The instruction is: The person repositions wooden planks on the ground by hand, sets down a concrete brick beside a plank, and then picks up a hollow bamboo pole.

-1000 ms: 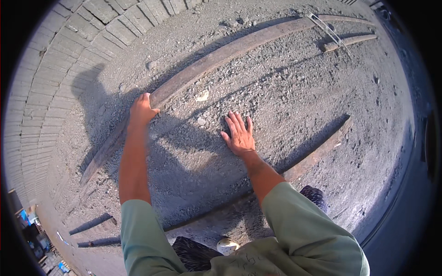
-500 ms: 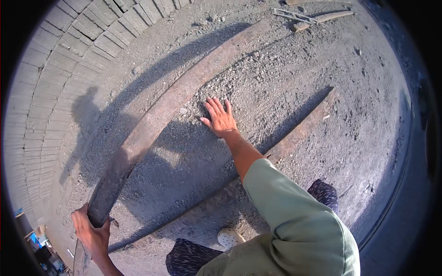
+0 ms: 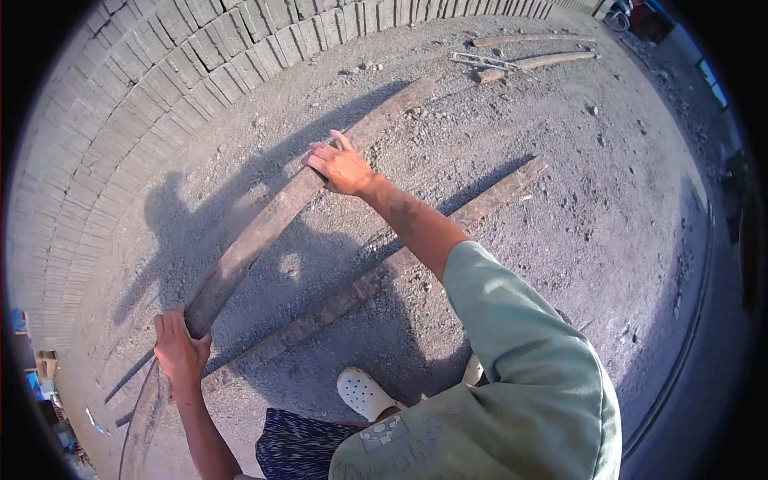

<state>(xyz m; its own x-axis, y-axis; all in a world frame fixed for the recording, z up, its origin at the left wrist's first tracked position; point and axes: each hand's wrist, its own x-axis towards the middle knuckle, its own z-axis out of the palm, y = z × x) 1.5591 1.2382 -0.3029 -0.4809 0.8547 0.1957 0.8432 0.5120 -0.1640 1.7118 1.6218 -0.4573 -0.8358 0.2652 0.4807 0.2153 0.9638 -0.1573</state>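
A long, weathered wooden plank (image 3: 256,232) slants up from lower left to upper middle, lifted off the gravel, with its shadow beside it. My left hand (image 3: 182,352) grips its near end, fingers over the far side and thumb on the near side. Farther along, my right hand (image 3: 340,166) is closed over the plank, fingers reaching across to its far edge; the underside of this grip is hidden. A second plank (image 3: 352,294) lies on the ground, nearer my feet and roughly parallel to the first.
Stacked grey bricks (image 3: 184,88) form a curved wall along the left and far side. Beyond the plank lie a small metal frame (image 3: 484,62) and more wood pieces (image 3: 556,59). Thin dark bars (image 3: 128,376) stick out beside my left hand. My pale clog (image 3: 364,394) stands on the gravel.
My right hand has gone from open above the gravel to gripping the plank's middle. My left hand still holds the near end. The view has shifted, showing more of the far ground.
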